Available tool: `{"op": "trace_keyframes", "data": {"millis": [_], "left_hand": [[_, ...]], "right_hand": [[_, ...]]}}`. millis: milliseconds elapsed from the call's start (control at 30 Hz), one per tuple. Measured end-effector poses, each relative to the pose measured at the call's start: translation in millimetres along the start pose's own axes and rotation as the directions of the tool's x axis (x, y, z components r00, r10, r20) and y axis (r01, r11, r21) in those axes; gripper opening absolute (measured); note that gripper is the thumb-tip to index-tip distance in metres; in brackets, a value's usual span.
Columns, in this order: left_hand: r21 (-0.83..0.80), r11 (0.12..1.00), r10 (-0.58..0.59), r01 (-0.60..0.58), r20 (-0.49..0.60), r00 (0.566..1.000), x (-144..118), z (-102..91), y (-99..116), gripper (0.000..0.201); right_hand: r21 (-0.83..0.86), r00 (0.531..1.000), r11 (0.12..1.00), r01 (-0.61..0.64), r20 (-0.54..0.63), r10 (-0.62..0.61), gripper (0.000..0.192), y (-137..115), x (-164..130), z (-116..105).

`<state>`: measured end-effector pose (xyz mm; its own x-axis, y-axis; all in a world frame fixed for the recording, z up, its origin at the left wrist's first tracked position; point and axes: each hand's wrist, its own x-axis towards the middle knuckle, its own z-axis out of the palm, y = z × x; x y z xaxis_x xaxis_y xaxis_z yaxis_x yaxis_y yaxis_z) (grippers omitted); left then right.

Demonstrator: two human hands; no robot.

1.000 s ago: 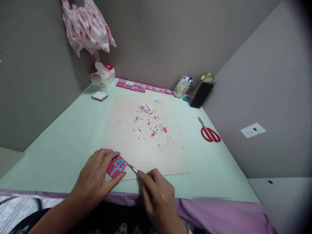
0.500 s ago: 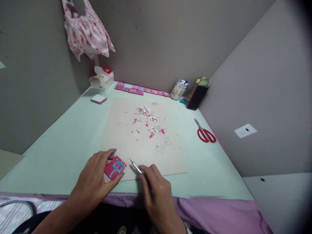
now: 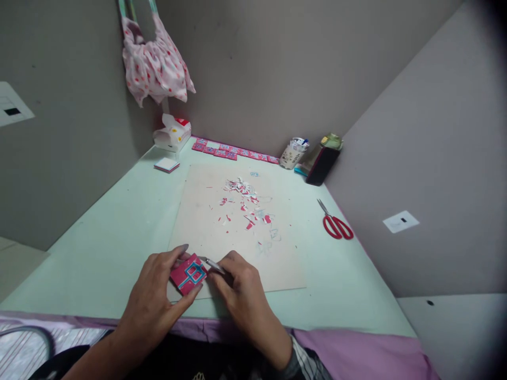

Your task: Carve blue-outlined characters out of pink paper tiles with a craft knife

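Note:
My left hand (image 3: 160, 295) grips a small red square tile (image 3: 182, 275) by its edges, thumb on the near side and fingers on the far side. Blue outlined strokes form a character on its face. In my right hand (image 3: 241, 290) is a craft knife (image 3: 215, 265) with a silver barrel, held like a pen. Its tip lies at the upper right edge of the tile; whether it touches cannot be made out. Both hands are over the near edge of a pale cutting board (image 3: 237, 243).
Red and white paper scraps (image 3: 241, 190) litter the board. Red-handled scissors (image 3: 336, 224) lie at the right. Along the back stand a pen can (image 3: 293, 154), a dark phone (image 3: 324, 164), a row of red tiles (image 3: 225, 154) and a white box (image 3: 174, 134). White squares (image 3: 166, 164) are stacked at left.
My right hand has moved left, bringing the craft knife from beside the tile to its upper right edge. The left hand keeps its hold. The whole view has shifted slightly.

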<state>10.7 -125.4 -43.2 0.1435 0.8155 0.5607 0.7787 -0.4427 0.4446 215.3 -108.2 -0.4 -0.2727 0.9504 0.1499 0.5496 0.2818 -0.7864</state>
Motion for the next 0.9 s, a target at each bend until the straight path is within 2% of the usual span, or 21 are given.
{"op": "trace_keyframes", "data": {"millis": [200, 467, 567, 667, 767, 833, 900], "left_hand": [[-0.025, 1.000, -0.001, 0.001, 0.005, 1.000, -0.5, 1.0, 0.9, 0.059], [-0.101, 0.993, -0.048, 0.055, 0.065, 0.997, -1.8, 2.8, -1.8, 0.064], [-0.073, 0.996, -0.055, 0.059, 0.054, 0.997, 0.6, 1.3, -2.7, 0.066], [-0.041, 0.996, -0.072, 0.074, 0.055, 0.996, 3.3, 0.1, -2.1, 0.061], [-0.043, 0.993, -0.105, 0.109, 0.093, 0.990, 4.3, 1.0, -1.1, 0.049], [-0.041, 0.992, -0.114, 0.120, 0.123, 0.986, 3.8, 2.6, -1.7, 0.049], [-0.038, 0.995, -0.083, 0.090, 0.162, 0.983, 2.4, 3.6, -4.0, 0.056]], "right_hand": [[-0.102, 0.998, 0.993, 0.058, -0.004, -0.059, 0.020, 2.5, 0.4, 6.2], [-0.230, 0.964, 0.953, 0.199, -0.127, -0.232, 0.016, 11.5, 0.3, 22.9], [-0.331, 0.920, 0.927, 0.177, -0.278, -0.275, 0.016, 24.6, 3.9, 9.0], [-0.347, 0.895, 0.936, 0.057, -0.398, -0.202, 0.016, 38.4, 7.4, -18.8], [-0.347, 0.912, 0.937, 0.030, -0.374, -0.168, 0.021, 45.2, 5.9, -39.1], [-0.353, 0.922, 0.935, 0.044, -0.345, -0.174, 0.019, 45.9, 0.8, -41.6], [-0.368, 0.935, 0.926, 0.082, -0.293, -0.199, 0.026, 45.0, -7.5, -37.3]]}}
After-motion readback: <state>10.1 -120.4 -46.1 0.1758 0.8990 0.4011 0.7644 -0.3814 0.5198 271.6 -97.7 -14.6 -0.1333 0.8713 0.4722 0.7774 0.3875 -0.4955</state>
